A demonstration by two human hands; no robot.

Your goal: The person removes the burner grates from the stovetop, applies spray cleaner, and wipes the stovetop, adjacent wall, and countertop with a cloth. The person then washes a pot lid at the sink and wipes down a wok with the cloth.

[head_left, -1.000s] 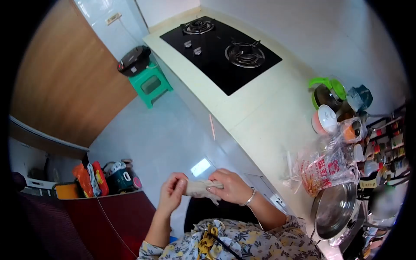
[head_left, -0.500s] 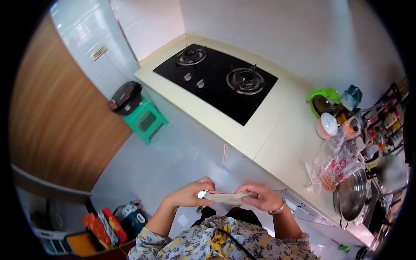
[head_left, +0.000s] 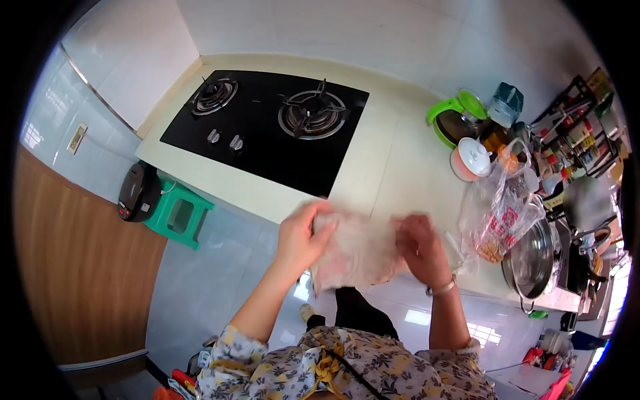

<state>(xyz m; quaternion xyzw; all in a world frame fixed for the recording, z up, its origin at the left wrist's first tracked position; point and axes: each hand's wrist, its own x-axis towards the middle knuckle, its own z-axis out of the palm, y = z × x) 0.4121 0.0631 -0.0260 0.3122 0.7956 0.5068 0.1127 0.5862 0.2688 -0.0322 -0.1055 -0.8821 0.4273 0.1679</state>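
Note:
A pale beige-pink cloth [head_left: 353, 253] hangs spread between my hands, just in front of the counter edge and blurred by motion. My left hand [head_left: 303, 243] is closed on its left upper edge, with the thumb lying over the front. At the opposite edge, my right hand [head_left: 421, 247] has its fingers curled at the cloth's upper right corner; they are smeared, but seem to pinch it. Behind the hands lies the cream countertop [head_left: 400, 173] with a black two-burner gas hob [head_left: 267, 153] set into it.
On the right of the counter are a clear plastic bag [head_left: 497, 220], a metal pot [head_left: 532, 260], a lidded white and orange bowl [head_left: 471, 160] and a green-rimmed pan [head_left: 453, 127]. A green stool [head_left: 179, 210] with a dark rice cooker [head_left: 139, 192] stands left, on the floor.
My hands have lifted and moved toward the counter. The cloth, earlier a narrow folded strip seen edge-on, now hangs open and wide. The view has turned to the right.

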